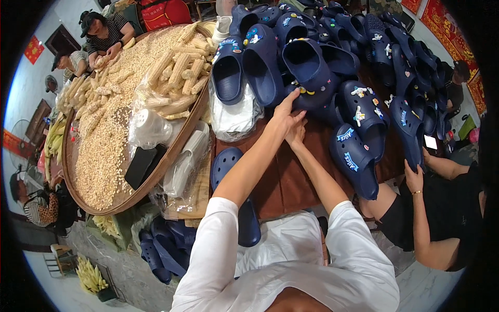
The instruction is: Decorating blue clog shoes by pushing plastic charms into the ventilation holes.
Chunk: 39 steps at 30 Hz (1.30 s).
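Observation:
A navy clog [310,58] with small charms on its toe rests among the pile, its toe toward me. My left hand [284,115] grips the side of that toe, thumb on top. Close beside it, my right hand [297,132] reaches to the clog's underside; its fingers are partly hidden. To their left, two more navy clogs [261,70] lie over a white pack in clear plastic [234,117]. Right of my hands sits a clog with white charms [366,117], with another clog [353,158] in front of it. One plain navy clog [228,162] lies beneath my left forearm.
At left stands a wide round tray [179,148] of corn kernels [106,161] and cobs [179,65], with a black phone-like slab [145,165] on it. A person's hand [414,179] at right holds a navy clog [407,132]. Several navy clogs [166,244] lie low at left.

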{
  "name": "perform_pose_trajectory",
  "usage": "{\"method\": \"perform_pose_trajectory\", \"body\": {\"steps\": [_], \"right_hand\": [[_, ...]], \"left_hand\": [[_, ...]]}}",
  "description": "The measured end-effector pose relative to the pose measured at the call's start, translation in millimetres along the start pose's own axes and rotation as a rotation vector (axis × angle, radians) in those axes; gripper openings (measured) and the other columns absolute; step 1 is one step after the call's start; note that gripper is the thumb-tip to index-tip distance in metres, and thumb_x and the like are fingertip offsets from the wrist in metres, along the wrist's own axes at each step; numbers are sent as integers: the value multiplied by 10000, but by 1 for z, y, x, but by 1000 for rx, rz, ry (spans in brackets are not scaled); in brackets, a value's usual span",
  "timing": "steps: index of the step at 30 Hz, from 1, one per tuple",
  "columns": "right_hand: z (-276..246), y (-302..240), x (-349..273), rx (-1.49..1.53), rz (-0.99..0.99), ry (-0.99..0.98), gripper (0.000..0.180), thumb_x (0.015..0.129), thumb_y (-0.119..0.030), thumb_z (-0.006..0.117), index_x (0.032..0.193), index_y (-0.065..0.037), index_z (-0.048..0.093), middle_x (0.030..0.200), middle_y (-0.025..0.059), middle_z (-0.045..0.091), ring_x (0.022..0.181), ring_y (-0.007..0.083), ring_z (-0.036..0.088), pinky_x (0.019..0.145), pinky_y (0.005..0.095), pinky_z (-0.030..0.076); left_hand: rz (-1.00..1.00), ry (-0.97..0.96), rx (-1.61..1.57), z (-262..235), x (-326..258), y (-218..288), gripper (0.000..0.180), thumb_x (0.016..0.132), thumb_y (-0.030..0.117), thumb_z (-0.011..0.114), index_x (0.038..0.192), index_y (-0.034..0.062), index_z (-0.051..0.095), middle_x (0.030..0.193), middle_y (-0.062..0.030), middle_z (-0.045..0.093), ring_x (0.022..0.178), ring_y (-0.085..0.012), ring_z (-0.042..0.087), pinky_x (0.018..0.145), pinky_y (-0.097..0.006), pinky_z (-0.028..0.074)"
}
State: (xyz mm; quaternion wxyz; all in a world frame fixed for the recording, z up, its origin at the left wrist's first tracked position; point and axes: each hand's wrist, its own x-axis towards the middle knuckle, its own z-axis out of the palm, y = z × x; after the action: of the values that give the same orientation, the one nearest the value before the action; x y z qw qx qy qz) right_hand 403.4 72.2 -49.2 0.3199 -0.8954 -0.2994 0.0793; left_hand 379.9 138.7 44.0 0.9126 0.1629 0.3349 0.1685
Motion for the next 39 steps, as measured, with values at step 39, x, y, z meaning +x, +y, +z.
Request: {"method": "perform_pose_trajectory", "body": {"steps": [39], "right_hand": [[-109, 21, -220, 65, -105, -250, 526, 850, -148, 541, 1294, 65, 355, 1156, 304, 443, 926, 524, 574, 825, 567, 480]], "left_hand": [[111, 64, 602, -41, -9, 35, 469, 905, 177, 709, 1240, -102, 535, 1023, -158, 634, 918, -244, 649, 753, -332, 589]]}}
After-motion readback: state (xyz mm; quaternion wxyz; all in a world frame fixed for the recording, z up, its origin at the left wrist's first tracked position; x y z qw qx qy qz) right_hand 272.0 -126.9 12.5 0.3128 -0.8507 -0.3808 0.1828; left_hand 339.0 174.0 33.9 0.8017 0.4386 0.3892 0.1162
